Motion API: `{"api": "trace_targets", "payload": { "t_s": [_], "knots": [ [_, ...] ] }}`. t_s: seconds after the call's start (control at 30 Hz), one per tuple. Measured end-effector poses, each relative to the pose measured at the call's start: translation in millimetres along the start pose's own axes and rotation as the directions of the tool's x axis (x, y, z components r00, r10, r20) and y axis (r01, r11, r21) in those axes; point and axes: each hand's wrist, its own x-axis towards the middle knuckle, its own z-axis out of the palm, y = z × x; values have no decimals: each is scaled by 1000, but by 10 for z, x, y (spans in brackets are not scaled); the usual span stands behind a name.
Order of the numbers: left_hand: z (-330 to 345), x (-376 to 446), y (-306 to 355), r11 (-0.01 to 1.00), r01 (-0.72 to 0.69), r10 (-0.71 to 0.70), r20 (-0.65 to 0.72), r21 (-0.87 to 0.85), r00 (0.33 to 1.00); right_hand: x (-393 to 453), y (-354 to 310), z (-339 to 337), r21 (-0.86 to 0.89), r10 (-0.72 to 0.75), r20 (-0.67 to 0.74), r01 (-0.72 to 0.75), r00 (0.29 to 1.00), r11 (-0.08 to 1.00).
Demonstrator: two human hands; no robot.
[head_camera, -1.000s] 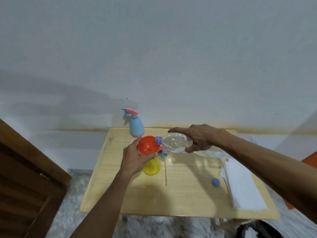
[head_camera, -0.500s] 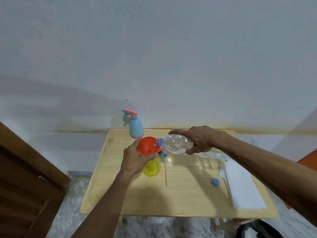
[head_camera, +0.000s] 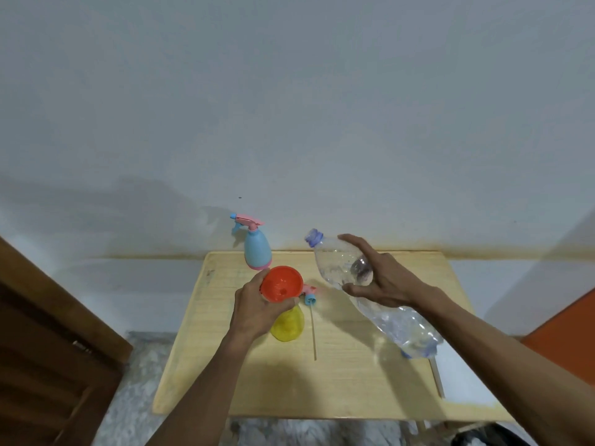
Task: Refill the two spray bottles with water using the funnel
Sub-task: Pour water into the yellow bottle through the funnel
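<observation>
Currently, item one: yellow spray bottle [head_camera: 287,324], open-necked, standing on the counter [head_camera: 354,365] directly beneath the left hand [head_camera: 254,309]. Fill level cannot be read through the tinted plastic.

Item two: orange funnel [head_camera: 281,283], seated in the yellow bottle's neck, bowl tipped slightly toward the camera. The left hand curls around its stem and the bottle neck together, thumb and fingers closed on the joint.

Item three: clear water bottle [head_camera: 370,294], uncapped, blue neck ring pointing up and away, base low toward the person's right. The right hand [head_camera: 383,281] wraps its upper body, thumb under, fingers spread over the shoulder. Its mouth stands above and to the right of the funnel, well clear of the rim; no water is running.

Item four: loose sprayer head [head_camera: 309,294] with its long dip tube [head_camera: 313,333], lying on the counter just right of the left hand.

Item five: blue spray bottle [head_camera: 256,249], pink trigger fitted, upright beyond the left hand, near the wall.

Handling note, as judgement: the step in hand appears to be a pause or finish of the yellow bottle's pour. To do it well, keep the left grip firm so the funnel stays seated and vertical; if more water is needed, bring the mouth over the bowl's centre before tilting, and pour slowly, since the soft bottle may gulp and splash. Lift the funnel only once drained.
</observation>
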Motion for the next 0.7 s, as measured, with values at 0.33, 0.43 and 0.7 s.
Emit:
{"api": "trace_targets", "payload": {
  "t_s": [0.33, 0.43, 0.7],
  "knots": [
    [12, 1, -35, 1000, -7, 7, -24, -3, 1000, -273, 123, 221, 336, 311, -462, -161, 831, 928],
    [8, 19, -49, 1000, 2, -2, -19, 16, 1000, -321, 105, 323, 348, 373, -507, -211, 777, 913],
    [4, 19, -43, 1000, 7, -7, -7, 28, 1000, -435, 120, 523, 455, 480, -566, -232, 670, 860]
  ]
}}
